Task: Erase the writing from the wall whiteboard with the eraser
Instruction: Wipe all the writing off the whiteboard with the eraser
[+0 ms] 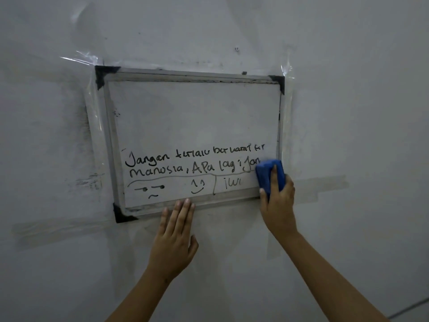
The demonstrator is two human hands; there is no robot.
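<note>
Blue foam eraser (270,176) pressed to the aluminium-framed wall whiteboard (192,117) at its 4 o'clock corner, clasped in the right hand (277,201), whose grip is closed around the block with the forearm angled up from 5 o'clock. Wiping looks barely begun: black handwritten lines and doodles (192,168) fill the lower third, so the next stroke likely needs a firm sweep toward 9 o'clock. The left hand (173,238), open and flat with an empty grip, braces at 6 o'clock, fingertips touching the frame.

On the whiteboard (192,117) I read black handwriting (195,161) in two lines — "Jangan terlalu", then words I can't make out, and "manusia, Apa lagi Jan…", its end hidden by the eraser (270,176). Beneath it sit two doodled faces and a scrawl — unreadable.
</note>
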